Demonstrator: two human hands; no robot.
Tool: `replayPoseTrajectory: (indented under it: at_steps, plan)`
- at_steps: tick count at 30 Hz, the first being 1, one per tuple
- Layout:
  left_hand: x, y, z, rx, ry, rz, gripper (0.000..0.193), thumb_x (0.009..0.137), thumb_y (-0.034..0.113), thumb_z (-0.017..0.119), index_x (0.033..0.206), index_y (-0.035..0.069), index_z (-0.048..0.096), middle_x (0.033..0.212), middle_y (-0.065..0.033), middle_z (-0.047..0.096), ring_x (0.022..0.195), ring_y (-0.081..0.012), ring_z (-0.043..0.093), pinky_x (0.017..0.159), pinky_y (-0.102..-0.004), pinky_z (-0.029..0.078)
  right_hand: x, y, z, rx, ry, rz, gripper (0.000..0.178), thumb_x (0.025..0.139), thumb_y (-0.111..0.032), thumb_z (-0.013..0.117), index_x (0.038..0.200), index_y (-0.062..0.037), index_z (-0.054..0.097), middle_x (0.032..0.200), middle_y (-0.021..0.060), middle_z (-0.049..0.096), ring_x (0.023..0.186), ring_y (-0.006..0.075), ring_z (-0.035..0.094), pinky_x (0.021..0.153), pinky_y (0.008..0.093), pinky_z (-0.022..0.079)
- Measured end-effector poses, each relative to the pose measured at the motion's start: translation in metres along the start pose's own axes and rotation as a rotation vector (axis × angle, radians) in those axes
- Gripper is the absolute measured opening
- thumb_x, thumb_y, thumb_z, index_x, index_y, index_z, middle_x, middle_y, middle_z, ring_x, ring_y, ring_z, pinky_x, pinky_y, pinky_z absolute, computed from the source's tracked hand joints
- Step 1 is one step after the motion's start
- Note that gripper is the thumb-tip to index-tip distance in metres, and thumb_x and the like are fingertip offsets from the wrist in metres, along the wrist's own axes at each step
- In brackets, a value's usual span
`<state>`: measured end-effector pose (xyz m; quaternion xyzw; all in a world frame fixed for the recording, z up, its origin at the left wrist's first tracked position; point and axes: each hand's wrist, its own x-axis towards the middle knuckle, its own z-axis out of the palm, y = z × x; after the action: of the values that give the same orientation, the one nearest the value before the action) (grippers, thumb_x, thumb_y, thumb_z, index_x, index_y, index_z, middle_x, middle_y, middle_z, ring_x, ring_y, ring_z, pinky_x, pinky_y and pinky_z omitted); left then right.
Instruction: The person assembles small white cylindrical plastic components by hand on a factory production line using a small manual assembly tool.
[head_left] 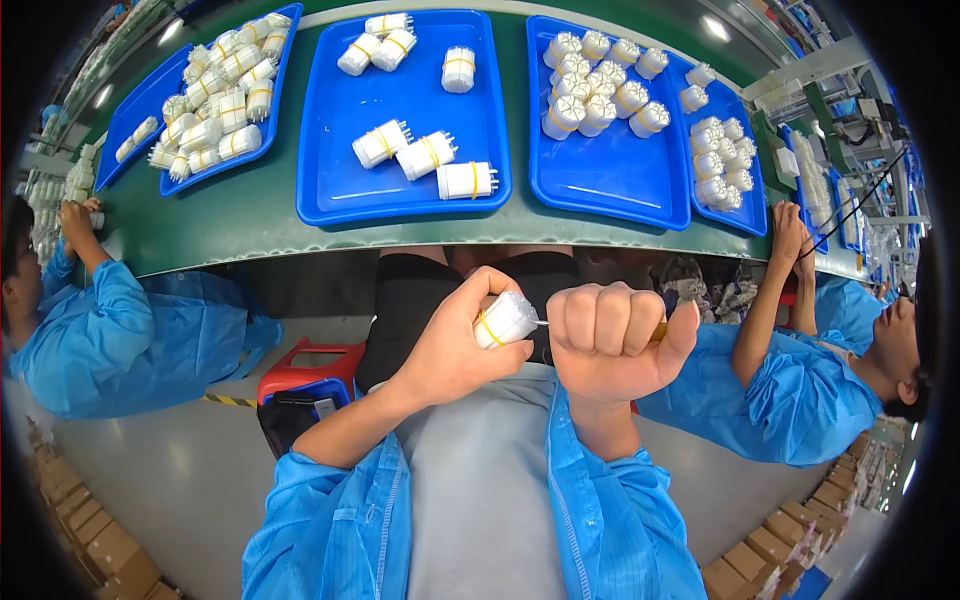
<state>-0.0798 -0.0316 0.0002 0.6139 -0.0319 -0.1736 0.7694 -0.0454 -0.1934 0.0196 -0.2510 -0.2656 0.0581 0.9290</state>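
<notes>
In front of my lap, my left hand (462, 345) is closed round a white cylindrical bundle (506, 320) with a yellow band about it. My right hand (618, 335) makes a fist round a screwdriver-like tool (542, 323). Its thin metal shaft points left and meets the end of the bundle. A bit of yellow handle shows by the thumb; the fist hides the rest, and the tip cannot be seen. Similar banded bundles (428, 155) lie in the blue tray (405, 205) straight ahead on the green table.
Another blue tray (610, 190) to the right holds several bundles standing on end. At the left a tray (285, 75) is heaped with them. Co-workers in blue sleeves (85, 330) sit on both sides. A red stool (312, 365) stands left of my legs, and cardboard boxes (110, 550) line the floor.
</notes>
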Motion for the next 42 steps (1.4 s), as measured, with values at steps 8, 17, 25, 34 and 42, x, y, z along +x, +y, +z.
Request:
replayPoseTrajectory:
  at_steps: [8,17,25,34,42]
  plan:
    - [-0.004,-0.010,0.005,0.093,-0.041,-0.024,0.033,0.074,0.008,0.071,0.103,0.003,0.058,0.087,-0.0067,0.062,0.079,-0.0126,0.059,0.073,-0.0297,0.049,-0.013,0.002,-0.001,-0.071,-0.003,0.057,0.057,0.103,-0.046,0.031,0.058,-0.0117,0.029,0.050,-0.0002,0.033,0.048,0.0153,0.026,0.051,0.0343,0.025]
    - [-0.003,-0.049,0.005,0.192,-0.052,0.013,0.032,0.084,0.016,0.068,0.109,0.001,0.056,0.082,-0.0066,0.061,0.070,-0.0140,0.059,0.063,-0.0286,0.049,-0.033,0.010,-0.017,0.101,0.176,0.143,0.055,0.102,-0.045,0.034,0.057,-0.0135,0.029,0.051,-0.0018,0.028,0.050,0.0141,0.024,0.053,0.0323,0.025]
    - [-0.002,-0.074,0.008,-0.363,-0.100,-0.062,0.036,0.098,0.041,0.049,0.101,0.004,0.051,0.074,-0.0100,0.057,0.058,-0.0179,0.058,0.051,-0.0293,0.049,-0.063,0.017,-0.032,-0.021,0.276,-0.057,0.051,0.103,-0.035,0.037,0.057,-0.0123,0.032,0.052,-0.0008,0.032,0.049,0.0138,0.027,0.052,0.0312,0.026]
    - [-0.011,-0.086,0.017,-0.475,-0.036,-0.086,0.045,0.103,0.044,0.035,0.099,0.006,0.057,0.078,-0.0093,0.062,0.059,-0.0193,0.060,0.048,-0.0312,0.048,-0.065,0.000,-0.001,-1.173,0.138,0.330,0.012,0.091,-0.011,0.064,0.091,0.0011,0.064,0.070,0.0096,0.067,0.054,0.0131,0.068,0.049,0.0270,0.052]
    - [-0.011,-0.081,0.004,-0.525,0.001,-0.083,0.046,0.105,0.045,0.029,0.100,0.008,0.057,0.079,-0.0068,0.060,0.060,-0.0177,0.058,0.045,-0.0303,0.045,-0.069,0.024,-0.007,-1.594,-0.047,0.138,0.027,0.084,-0.022,0.069,0.108,-0.0083,0.071,0.077,0.0071,0.066,0.061,0.0250,0.064,0.054,0.0344,0.050]
